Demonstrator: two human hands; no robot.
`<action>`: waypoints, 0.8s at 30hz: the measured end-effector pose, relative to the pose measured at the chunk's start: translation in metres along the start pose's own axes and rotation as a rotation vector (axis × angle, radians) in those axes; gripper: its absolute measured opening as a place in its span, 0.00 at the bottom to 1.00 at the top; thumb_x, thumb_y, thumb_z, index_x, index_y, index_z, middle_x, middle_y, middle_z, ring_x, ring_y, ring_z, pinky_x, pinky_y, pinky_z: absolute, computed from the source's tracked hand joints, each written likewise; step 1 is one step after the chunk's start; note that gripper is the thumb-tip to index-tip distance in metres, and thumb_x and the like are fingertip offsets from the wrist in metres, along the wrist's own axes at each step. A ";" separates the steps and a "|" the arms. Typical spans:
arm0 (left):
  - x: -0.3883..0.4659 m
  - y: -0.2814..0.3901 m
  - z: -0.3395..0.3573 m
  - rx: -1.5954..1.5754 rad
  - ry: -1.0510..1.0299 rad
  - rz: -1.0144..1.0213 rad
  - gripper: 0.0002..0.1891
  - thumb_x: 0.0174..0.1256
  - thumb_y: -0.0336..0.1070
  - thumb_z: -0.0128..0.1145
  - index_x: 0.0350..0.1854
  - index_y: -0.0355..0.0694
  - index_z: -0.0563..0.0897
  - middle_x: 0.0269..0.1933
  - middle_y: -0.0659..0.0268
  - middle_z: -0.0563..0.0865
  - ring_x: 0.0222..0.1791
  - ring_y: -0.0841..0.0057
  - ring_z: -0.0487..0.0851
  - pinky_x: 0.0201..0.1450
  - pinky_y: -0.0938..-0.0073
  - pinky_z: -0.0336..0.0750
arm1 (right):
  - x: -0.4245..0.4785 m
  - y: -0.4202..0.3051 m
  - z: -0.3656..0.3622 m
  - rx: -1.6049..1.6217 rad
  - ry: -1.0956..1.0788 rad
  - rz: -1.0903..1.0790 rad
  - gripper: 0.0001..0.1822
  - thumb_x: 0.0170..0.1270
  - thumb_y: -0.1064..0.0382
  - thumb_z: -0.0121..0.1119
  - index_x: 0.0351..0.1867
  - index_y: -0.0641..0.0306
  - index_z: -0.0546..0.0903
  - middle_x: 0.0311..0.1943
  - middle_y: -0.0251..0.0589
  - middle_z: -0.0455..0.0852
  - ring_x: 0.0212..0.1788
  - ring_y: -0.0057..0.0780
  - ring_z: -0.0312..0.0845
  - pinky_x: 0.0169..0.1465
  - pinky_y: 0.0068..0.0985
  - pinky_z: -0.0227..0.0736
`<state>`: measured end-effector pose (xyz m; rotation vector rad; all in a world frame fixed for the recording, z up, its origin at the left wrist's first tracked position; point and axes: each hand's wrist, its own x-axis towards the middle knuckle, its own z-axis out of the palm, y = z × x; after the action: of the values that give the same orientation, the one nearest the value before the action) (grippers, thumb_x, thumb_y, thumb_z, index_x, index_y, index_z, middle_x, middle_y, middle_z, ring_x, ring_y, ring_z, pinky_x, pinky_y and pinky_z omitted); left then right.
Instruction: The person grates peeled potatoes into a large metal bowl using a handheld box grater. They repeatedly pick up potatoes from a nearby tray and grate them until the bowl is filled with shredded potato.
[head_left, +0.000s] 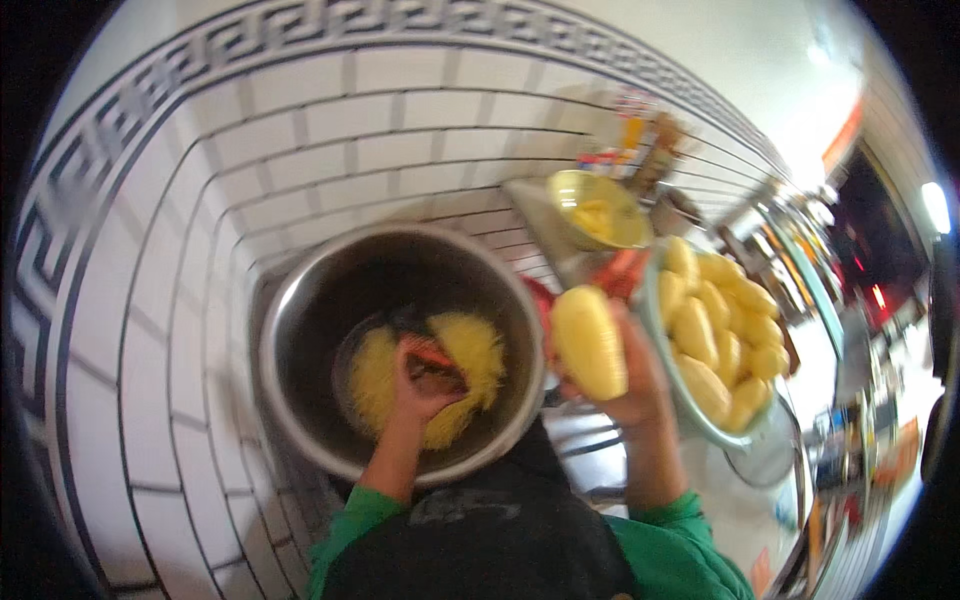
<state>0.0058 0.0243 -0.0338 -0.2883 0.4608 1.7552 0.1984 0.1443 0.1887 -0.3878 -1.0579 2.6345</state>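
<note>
A deep steel pot (300, 420) stands before me with shredded yellow potato (472, 352) low inside it. My left hand (424, 386) reaches into the pot and grips a handheld grater (431, 356), whose exact shape is blurred. To the right of the pot's rim, my right hand (637, 375) holds a large peeled potato (589, 343). Close beside that hand is a pale green basin (679, 394) heaped with peeled potatoes (694, 330).
A yellow bowl (562, 191) with pale yellow pieces stands behind the basin, near blurred packages (634, 142) by the wall. White tiled walls (337, 112) enclose the pot behind and at left. A round mesh strainer (772, 450) lies partly under the basin.
</note>
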 end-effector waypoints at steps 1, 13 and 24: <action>-0.001 0.003 -0.002 0.001 0.030 -0.012 0.39 0.44 0.69 0.56 0.56 0.47 0.72 0.57 0.51 0.71 0.53 0.48 0.70 0.52 0.45 0.64 | 0.028 0.029 -0.007 0.043 -0.052 0.190 0.25 0.68 0.42 0.41 0.53 0.58 0.72 0.43 0.44 0.82 0.39 0.34 0.81 0.36 0.31 0.80; -0.002 0.003 -0.005 -0.148 0.098 -0.031 0.41 0.50 0.72 0.51 0.61 0.46 0.68 0.61 0.53 0.67 0.56 0.53 0.68 0.54 0.44 0.61 | 0.183 0.140 -0.092 -1.597 -0.045 0.066 0.27 0.59 0.57 0.55 0.57 0.68 0.65 0.45 0.54 0.78 0.44 0.47 0.77 0.45 0.38 0.73; -0.010 0.002 0.019 -0.183 0.126 0.002 0.33 0.50 0.69 0.53 0.53 0.50 0.74 0.47 0.61 0.74 0.45 0.59 0.72 0.46 0.54 0.67 | 0.185 0.141 -0.065 -1.970 0.184 0.141 0.24 0.65 0.51 0.44 0.61 0.57 0.65 0.31 0.57 0.83 0.35 0.57 0.79 0.42 0.45 0.72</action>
<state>0.0077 0.0237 -0.0119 -0.5306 0.3907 1.7908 0.0276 0.1516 0.0182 -0.9168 -3.0701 0.6284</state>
